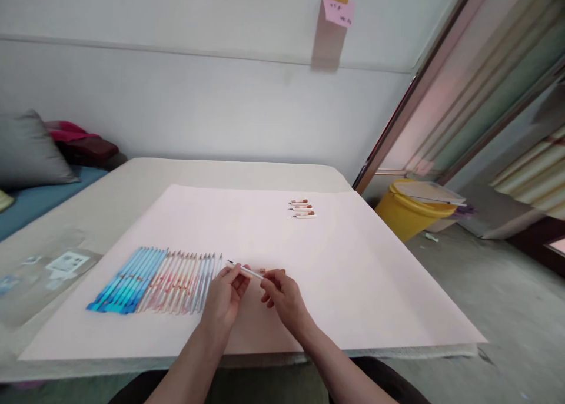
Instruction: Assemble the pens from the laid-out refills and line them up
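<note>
A slim white pen [251, 272] with a dark pointed tip is held level above the sheet, its tip to the left. Thumb and fingers of my left hand [224, 295] pinch it near the tip. At its other end, my right hand [282, 295] has its thumb and forefinger closed on it. Small brown pieces [263, 270] lie just behind, partly hidden by my right hand. To the left is a row of pens: blue ones [128, 280], then pale pink-and-red ones [172, 283], then greyish-blue ones [204, 277] beside my left hand.
Short white pieces with dark tips and brown pieces [302, 208] lie at the sheet's far side. A large pale sheet [353, 274] covers much of the table. Clear plastic packaging [66, 265] lies left. A yellow bin [401, 212] stands beyond the right edge; a grey cushion [33, 151] is far left.
</note>
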`<state>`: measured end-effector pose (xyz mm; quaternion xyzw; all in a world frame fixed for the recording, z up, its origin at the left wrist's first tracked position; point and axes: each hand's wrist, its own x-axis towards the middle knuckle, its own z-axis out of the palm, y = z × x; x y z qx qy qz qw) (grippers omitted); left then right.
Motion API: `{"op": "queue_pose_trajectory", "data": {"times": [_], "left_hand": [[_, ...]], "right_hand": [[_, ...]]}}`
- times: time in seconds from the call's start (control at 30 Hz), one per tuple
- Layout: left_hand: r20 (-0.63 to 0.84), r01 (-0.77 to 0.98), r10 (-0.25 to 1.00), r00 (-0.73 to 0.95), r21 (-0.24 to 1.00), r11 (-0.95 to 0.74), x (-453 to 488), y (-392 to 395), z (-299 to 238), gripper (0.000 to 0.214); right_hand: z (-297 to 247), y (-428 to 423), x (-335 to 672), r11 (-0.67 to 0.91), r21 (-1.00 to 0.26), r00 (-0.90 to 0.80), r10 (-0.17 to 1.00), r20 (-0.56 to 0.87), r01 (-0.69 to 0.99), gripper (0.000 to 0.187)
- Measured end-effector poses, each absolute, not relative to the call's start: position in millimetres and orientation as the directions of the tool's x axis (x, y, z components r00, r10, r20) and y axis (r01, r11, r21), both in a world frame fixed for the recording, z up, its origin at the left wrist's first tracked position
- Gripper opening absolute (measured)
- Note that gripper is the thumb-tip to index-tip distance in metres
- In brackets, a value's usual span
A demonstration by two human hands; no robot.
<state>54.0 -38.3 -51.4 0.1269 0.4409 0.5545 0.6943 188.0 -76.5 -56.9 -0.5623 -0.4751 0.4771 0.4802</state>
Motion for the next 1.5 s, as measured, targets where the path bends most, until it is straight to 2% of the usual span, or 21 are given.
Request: {"op": "queue_pose_trajectory", "data": {"times": [0.2, 0.33, 0.4, 0.5, 0.6, 0.7, 0.77, 0.9, 1.1, 1.5], "left_hand": [[-0.465, -0.64, 0.883, 0.061, 0.661, 0.392, 60.2, -43.0, -53.3, 0.005], [-0.482, -0.68, 0.875, -0.032, 0.652, 0.335, 55.7, -38.5, -51.6, 0.007], [-0.503, -0.689, 0.862, -0.061, 0.646, 0.329, 54.0, -36.5, -51.0, 0.008], [-0.508, -0.687, 0.859, -0.069, 0.648, 0.329, 53.7, -35.9, -50.2, 0.009], [-0.503, -0.693, 0.859, -0.092, 0.652, 0.308, 53.8, -36.4, -49.3, 0.009], [-0.502, -0.695, 0.859, -0.107, 0.655, 0.296, 52.7, -35.8, -48.6, 0.01], [-0.498, -0.692, 0.86, -0.111, 0.66, 0.293, 52.0, -35.6, -48.0, 0.01], [-0.505, -0.669, 0.859, -0.08, 0.666, 0.329, 55.1, -41.2, -48.2, 0.009], [-0.551, -0.588, 0.834, 0.016, 0.67, 0.454, 67.4, -58.8, -56.0, 0.008], [-0.549, -0.497, 0.835, 0.019, 0.72, 0.485, 72.8, -69.1, -59.5, 0.01]], "right_hand": [[-56.5, -73.1, 185.8, -0.087, -0.989, 0.141, 0.984, -0.104, -0.121, 0.006], [-42.3, -70.8, 200.7, -0.09, -0.98, 0.212, 0.969, -0.127, -0.176, 0.007], [-35.4, -70.5, 210.6, -0.08, -0.989, 0.252, 0.961, -0.11, -0.128, 0.006], [-32.1, -70.2, 225.1, -0.077, -0.992, 0.264, 0.963, -0.049, 0.097, 0.009], [-36.6, -70.8, 234.8, -0.084, -0.924, 0.131, 0.991, -0.037, 0.373, 0.017], [-39.7, -72.5, 239.5, -0.066, -0.857, 0.006, 0.997, -0.074, 0.512, 0.022], [-36.8, -73.3, 243.8, -0.047, -0.853, -0.008, 0.998, -0.06, 0.519, 0.023], [-24.1, -71.7, 264.3, -0.077, -0.868, 0.098, 0.995, -0.033, 0.491, 0.02], [-26.4, -65.9, 287.1, -0.208, -0.83, 0.2, 0.973, -0.119, 0.518, 0.015], [-41.2, -62.3, 275.0, -0.179, -0.886, 0.163, 0.979, -0.119, 0.428, 0.016]]}}
